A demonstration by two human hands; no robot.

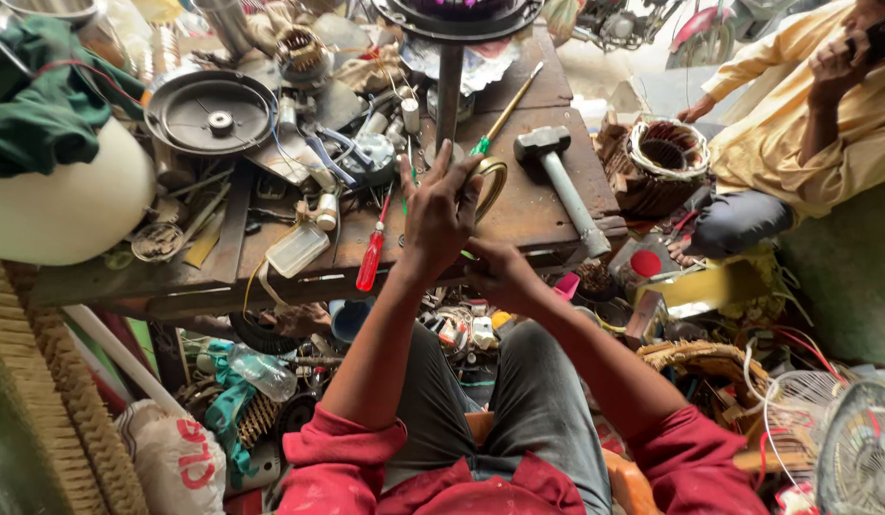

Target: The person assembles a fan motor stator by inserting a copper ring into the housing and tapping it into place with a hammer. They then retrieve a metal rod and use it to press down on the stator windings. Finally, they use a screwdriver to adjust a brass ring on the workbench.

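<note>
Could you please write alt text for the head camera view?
A person in red sleeves holds a loop of wire with the left hand and right hand over a cluttered wooden workbench. A red-handled screwdriver and a hammer lie beside them; another person sits at right.

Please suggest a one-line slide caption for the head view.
Over a cluttered workbench, the left hand and right hand hold a wire coil near a red screwdriver and hammer.

Even, soft daylight, brightest toward the upper right of the frame. Shadows faint. Focus sharp centrally; wide-angle distortion bends the edges.
</note>
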